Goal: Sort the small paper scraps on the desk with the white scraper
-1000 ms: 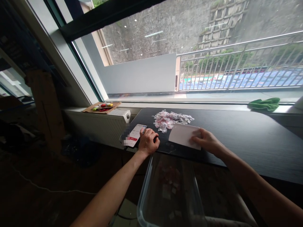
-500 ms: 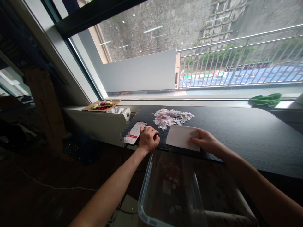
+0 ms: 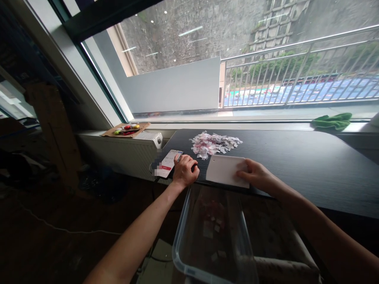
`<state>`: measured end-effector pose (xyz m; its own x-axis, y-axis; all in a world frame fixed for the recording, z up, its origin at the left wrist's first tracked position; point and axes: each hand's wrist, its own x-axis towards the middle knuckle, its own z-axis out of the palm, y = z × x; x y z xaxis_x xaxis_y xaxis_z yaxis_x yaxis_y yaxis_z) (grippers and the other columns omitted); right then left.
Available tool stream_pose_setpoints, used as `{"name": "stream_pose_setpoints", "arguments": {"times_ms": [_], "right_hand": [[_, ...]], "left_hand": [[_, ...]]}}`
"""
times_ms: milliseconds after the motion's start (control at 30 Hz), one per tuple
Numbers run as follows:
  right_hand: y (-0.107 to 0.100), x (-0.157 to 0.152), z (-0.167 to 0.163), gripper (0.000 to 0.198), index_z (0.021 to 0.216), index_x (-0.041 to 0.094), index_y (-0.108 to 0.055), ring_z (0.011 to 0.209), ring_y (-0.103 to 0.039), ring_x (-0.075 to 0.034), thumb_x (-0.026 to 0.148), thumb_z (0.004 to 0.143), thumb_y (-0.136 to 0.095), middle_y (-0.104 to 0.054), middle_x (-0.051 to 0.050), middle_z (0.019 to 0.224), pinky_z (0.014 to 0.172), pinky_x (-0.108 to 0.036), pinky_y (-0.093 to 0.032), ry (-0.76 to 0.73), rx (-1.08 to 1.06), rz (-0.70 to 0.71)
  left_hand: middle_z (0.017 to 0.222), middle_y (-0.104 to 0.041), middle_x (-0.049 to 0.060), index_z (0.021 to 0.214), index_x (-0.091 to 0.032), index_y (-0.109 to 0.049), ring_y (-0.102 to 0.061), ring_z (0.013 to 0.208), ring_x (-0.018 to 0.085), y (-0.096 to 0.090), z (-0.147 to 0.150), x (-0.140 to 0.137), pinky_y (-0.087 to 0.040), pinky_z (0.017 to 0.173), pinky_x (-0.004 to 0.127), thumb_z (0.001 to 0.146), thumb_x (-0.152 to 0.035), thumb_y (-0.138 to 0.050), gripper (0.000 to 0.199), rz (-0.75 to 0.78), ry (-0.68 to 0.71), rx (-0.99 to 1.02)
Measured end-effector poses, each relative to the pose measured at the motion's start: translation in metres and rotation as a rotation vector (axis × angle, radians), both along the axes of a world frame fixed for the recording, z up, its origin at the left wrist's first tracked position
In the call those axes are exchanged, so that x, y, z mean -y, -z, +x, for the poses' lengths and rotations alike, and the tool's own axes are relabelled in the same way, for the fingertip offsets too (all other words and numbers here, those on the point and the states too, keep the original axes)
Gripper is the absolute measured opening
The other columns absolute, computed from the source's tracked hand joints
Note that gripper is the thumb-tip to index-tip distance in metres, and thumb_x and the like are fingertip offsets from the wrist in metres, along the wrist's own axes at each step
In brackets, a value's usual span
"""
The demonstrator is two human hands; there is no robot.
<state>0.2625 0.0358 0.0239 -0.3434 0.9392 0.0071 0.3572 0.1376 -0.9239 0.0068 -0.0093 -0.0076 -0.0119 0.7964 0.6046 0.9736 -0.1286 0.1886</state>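
Observation:
My right hand (image 3: 254, 173) grips the right end of a flat white plastic scraper (image 3: 223, 167), thumb on top. The scraper has a small hole near one corner and lies low over the front edge of the black table (image 3: 296, 165). A heap of small paper scraps (image 3: 211, 144) sits just behind it. My left hand (image 3: 185, 169) rests at the table edge with its fingers curled; whether anything is in them is hidden. Its index finger reaches to the right edge of a phone (image 3: 169, 162) whose screen is lit.
Below the table edge stands a clear plastic bin (image 3: 180, 240) with some scraps in it. A radiator (image 3: 124, 152) is to the left, with cardboard (image 3: 111, 131) and small colourful items on top. A green cloth (image 3: 333, 121) lies on the windowsill at the right.
The view has shifted slightly, so everything sits a little higher. Both hands, the scraper and the paper heap keep their places relative to each other.

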Motion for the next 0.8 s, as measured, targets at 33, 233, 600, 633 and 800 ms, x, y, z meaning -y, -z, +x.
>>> {"name": "stream_pose_setpoints", "arguments": {"times_ms": [33, 233, 600, 633, 800], "right_hand": [[0.0, 0.001, 0.0, 0.016, 0.074, 0.019, -0.056, 0.055, -0.055, -0.014, 0.023, 0.062, -0.066, -0.06, 0.001, 0.063, 0.049, -0.025, -0.043, -0.008, 0.004, -0.001], [0.002, 0.003, 0.0, 0.019, 0.078, 0.019, -0.055, 0.051, -0.05, -0.01, 0.024, 0.065, -0.068, -0.056, 0.004, 0.06, 0.045, -0.021, -0.038, -0.038, 0.023, 0.076], [-0.018, -0.001, 0.022, 0.02, 0.085, 0.022, -0.058, 0.06, -0.062, -0.016, 0.027, 0.069, -0.069, -0.067, -0.002, 0.072, 0.052, -0.028, -0.048, 0.056, -0.052, 0.076], [-0.02, -0.003, 0.025, 0.02, 0.084, 0.022, -0.058, 0.06, -0.062, -0.017, 0.028, 0.069, -0.069, -0.067, -0.002, 0.071, 0.052, -0.028, -0.048, 0.074, -0.035, 0.085], [-0.031, -0.005, 0.04, 0.019, 0.086, 0.021, -0.059, 0.058, -0.06, -0.017, 0.031, 0.07, -0.065, -0.066, -0.002, 0.069, 0.052, -0.03, -0.046, 0.25, 0.108, 0.213]], "left_hand": [[0.085, -0.066, 0.004, 0.078, -0.023, -0.067, -0.057, 0.1, 0.024, 0.0, 0.0, 0.0, -0.022, 0.11, 0.051, 0.075, -0.019, -0.056, 0.012, -0.009, -0.003, -0.002], [0.087, -0.067, 0.004, 0.08, -0.022, -0.067, -0.056, 0.102, 0.024, -0.002, -0.002, 0.0, -0.021, 0.11, 0.049, 0.078, -0.022, -0.054, 0.013, -0.025, -0.003, -0.03], [0.088, -0.067, 0.004, 0.079, -0.021, -0.068, -0.055, 0.102, 0.024, -0.001, -0.004, -0.002, -0.023, 0.108, 0.048, 0.077, -0.024, -0.055, 0.013, -0.012, 0.009, -0.041], [0.087, -0.067, 0.004, 0.079, -0.021, -0.068, -0.055, 0.102, 0.024, 0.0, -0.004, -0.003, -0.023, 0.108, 0.048, 0.077, -0.024, -0.055, 0.013, -0.008, 0.009, -0.043], [0.086, -0.066, 0.004, 0.08, -0.022, -0.068, -0.056, 0.1, 0.024, 0.001, -0.004, -0.002, -0.022, 0.109, 0.049, 0.078, -0.023, -0.055, 0.014, -0.006, 0.013, -0.042]]}}
